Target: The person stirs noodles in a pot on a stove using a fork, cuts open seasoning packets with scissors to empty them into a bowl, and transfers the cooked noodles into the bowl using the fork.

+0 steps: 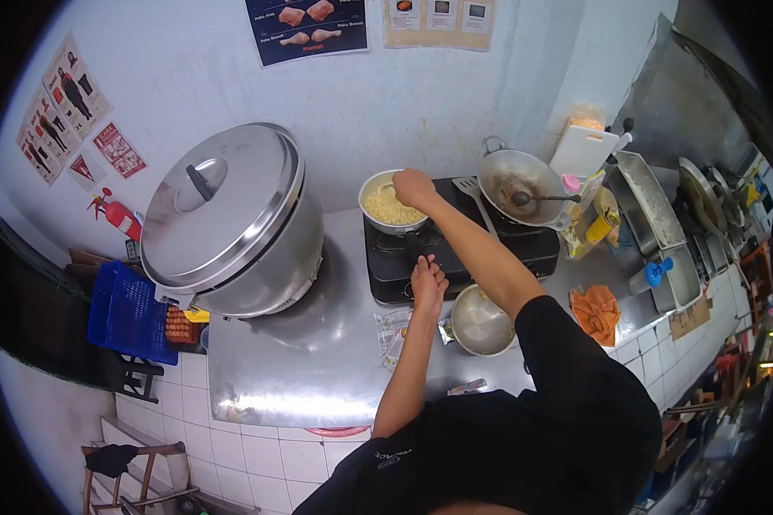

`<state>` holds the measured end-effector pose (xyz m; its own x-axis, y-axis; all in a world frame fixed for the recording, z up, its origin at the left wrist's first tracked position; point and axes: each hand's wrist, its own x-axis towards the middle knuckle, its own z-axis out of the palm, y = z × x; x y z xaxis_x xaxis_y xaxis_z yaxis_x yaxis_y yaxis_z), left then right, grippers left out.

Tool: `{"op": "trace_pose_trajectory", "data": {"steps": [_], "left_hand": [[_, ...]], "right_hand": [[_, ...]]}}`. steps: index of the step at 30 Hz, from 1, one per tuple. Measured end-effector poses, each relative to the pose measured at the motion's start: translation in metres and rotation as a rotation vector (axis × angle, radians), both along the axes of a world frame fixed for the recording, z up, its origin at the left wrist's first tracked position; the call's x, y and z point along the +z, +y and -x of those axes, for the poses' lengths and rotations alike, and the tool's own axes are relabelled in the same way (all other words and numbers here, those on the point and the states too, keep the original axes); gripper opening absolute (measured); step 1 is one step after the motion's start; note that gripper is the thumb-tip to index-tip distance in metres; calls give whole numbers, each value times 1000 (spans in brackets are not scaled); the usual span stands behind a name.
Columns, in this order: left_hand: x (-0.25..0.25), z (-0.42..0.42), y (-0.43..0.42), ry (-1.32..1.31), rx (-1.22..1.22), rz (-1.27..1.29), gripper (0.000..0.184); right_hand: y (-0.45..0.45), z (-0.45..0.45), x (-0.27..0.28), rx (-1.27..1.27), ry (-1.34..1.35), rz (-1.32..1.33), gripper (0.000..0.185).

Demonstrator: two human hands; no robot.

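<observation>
A light-coloured saucepan [367, 190] with pale yellow noodles [386, 209] inside sits on the left burner of the black gas stove [386, 287]. My right hand [414, 188] is closed above the pan's right rim; what it grips is mostly hidden by the fingers. The pan's dark handle [415, 240] points towards me, and my left hand [429, 281] is curled around its end. On the right burner stands a wok [528, 176] with a dark ladle [541, 198] resting in it. A slotted spatula [477, 193] lies between the two pans.
A large lidded steel pot [232, 223] occupies the counter's left side. Near my right arm are an empty metal bowl [483, 322] and an orange cloth [594, 313]. Farther right stand a yellow bottle [603, 227], a blue-topped bottle [653, 273] and steel trays [648, 202].
</observation>
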<state>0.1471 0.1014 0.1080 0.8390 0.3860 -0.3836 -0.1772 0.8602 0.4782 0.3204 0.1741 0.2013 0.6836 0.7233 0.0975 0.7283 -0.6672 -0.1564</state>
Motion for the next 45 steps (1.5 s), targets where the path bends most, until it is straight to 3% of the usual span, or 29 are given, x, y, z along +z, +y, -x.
{"op": "trace_pose_trajectory", "data": {"steps": [3,9,13,15,17,19,24,30,33,37,39,43,45], "left_hand": [[-1,2,0,-6,5,0,28],[-3,2,3,9,-3,-3,28],[-8,0,1,-11,-2,-14,29],[-13,1,4,-13,-16,-15,30],[-15,4,6,-28,69,34,30],[-17,6,4,-49,-3,-45,32],[-13,5,-2,-24,37,22,31],[-11,6,2,-58,30,6,31],[-9,11,-4,-48,17,-3,32],[-7,21,-5,-15,-19,-30,34],[-10,26,-10,10,-26,-76,37],[-1,32,-16,10,-38,-92,39],[0,35,-18,16,-48,-98,39]], "right_hand": [[3,3,-31,28,5,4,20],[11,11,14,66,-12,-16,20],[13,8,-23,165,-24,103,20],[9,-2,-28,79,-42,136,20],[-3,3,7,27,-23,142,21],[-10,-1,20,52,-64,113,18],[-31,-15,-28,82,-79,339,23],[-39,-7,19,41,-4,334,25],[-47,3,-5,37,-38,409,25],[-65,9,24,49,-5,382,25],[-73,34,53,43,-26,123,25],[-91,46,26,-56,-110,-9,25],[-108,43,2,71,-23,161,23]]}}
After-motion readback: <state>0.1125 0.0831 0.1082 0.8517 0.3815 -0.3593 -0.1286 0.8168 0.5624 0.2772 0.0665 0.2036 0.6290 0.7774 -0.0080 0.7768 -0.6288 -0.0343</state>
